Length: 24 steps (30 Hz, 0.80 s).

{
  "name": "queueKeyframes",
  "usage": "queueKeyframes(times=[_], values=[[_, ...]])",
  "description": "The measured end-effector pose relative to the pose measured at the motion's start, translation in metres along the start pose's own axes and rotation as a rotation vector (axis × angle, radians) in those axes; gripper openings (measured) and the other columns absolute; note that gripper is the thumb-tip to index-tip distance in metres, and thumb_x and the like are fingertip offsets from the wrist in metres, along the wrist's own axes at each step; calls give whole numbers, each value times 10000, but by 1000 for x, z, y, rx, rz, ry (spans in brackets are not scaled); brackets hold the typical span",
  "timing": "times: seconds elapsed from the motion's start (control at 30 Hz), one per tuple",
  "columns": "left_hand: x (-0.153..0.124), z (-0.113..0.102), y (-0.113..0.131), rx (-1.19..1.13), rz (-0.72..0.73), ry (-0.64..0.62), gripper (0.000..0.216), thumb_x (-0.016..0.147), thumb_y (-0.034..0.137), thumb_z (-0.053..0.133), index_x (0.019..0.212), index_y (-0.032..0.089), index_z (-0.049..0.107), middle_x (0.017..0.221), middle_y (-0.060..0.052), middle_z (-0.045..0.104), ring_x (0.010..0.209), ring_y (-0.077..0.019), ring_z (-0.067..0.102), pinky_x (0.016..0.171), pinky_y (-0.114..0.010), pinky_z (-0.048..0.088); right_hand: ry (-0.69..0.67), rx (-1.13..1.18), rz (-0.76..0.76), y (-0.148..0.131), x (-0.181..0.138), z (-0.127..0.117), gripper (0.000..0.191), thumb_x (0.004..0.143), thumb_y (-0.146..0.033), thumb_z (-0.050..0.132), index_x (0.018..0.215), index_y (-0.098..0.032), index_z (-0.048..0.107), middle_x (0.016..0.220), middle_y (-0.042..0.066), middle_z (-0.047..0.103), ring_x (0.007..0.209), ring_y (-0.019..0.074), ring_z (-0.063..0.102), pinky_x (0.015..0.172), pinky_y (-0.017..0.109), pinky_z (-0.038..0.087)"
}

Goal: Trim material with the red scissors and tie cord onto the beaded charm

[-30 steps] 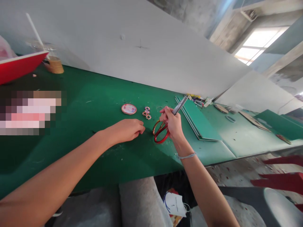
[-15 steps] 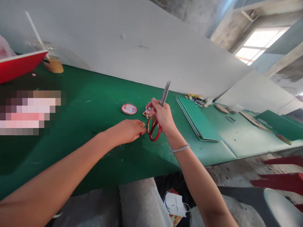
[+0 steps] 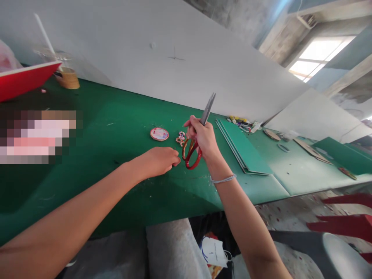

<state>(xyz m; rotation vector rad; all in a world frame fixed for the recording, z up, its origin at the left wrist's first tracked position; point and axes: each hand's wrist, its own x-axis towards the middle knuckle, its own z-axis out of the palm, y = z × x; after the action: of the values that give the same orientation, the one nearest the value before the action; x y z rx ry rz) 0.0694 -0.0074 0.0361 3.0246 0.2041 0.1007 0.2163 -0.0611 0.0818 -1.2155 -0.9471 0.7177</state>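
Observation:
My right hand grips a pair of red-handled scissors near the pivot, blades closed and pointing up and away, handles hanging toward the green table. My left hand rests on the table just left of the scissors' handles, fingers curled into a pinch; what they hold, if anything, is hidden. A small cluster of coloured beads lies just beyond both hands, and a round pink-rimmed disc sits a little to its left.
A stack of green sheets lies to the right, with small tools and flat cut shapes behind it. A red tray and a woven cup stand at the far left. A white board backs the table.
My right hand lifted the scissors and moved left toward my left hand, swinging the blades from tilted right to nearly upright. My left hand stayed in place.

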Motion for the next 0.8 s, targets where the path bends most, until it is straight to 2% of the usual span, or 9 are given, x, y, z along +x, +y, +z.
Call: queueKeyframes(times=[0.17, 0.37, 0.57, 0.67, 0.8], values=[[0, -1, 2, -48, -19, 16, 160, 811, 90, 554, 829, 213, 655, 909, -40, 682, 966, -217, 637, 746, -294, 451, -43, -92, 64, 12, -6, 10, 400, 895, -400, 589, 575, -161, 574, 383, -87, 357, 379, 57, 305, 439, 234, 278], [3, -4, 3, -36, -39, -19, 179, 788, 62, 561, 805, 210, 660, 872, -33, 678, 898, -209, 657, 648, -273, 434, -49, -57, -15, -2, -6, 12, 384, 895, -396, 593, 588, -165, 590, 395, -88, 347, 384, 59, 323, 443, 233, 277], [2, 3, 0, -50, -24, 28, 178, 792, 77, 550, 805, 221, 655, 894, -31, 688, 924, -208, 652, 726, -284, 464, -81, -111, 83, 15, -4, 17, 380, 887, -378, 601, 576, -160, 594, 383, -86, 349, 385, 62, 304, 439, 236, 264], [1, 4, -1, -45, -20, 30, 160, 801, 96, 547, 812, 216, 652, 920, -40, 690, 946, -211, 646, 765, -292, 470, -80, -92, 70, 18, -4, 14, 385, 886, -389, 600, 575, -163, 584, 376, -92, 333, 371, 58, 277, 430, 239, 249], [-1, 4, -2, -46, 1, 39, 185, 820, 96, 506, 843, 214, 647, 959, -53, 679, 962, -214, 643, 770, -298, 467, -8, -99, 50, 16, -6, -1, 406, 865, -430, 619, 559, -167, 570, 374, -86, 347, 370, 61, 309, 430, 245, 258]])
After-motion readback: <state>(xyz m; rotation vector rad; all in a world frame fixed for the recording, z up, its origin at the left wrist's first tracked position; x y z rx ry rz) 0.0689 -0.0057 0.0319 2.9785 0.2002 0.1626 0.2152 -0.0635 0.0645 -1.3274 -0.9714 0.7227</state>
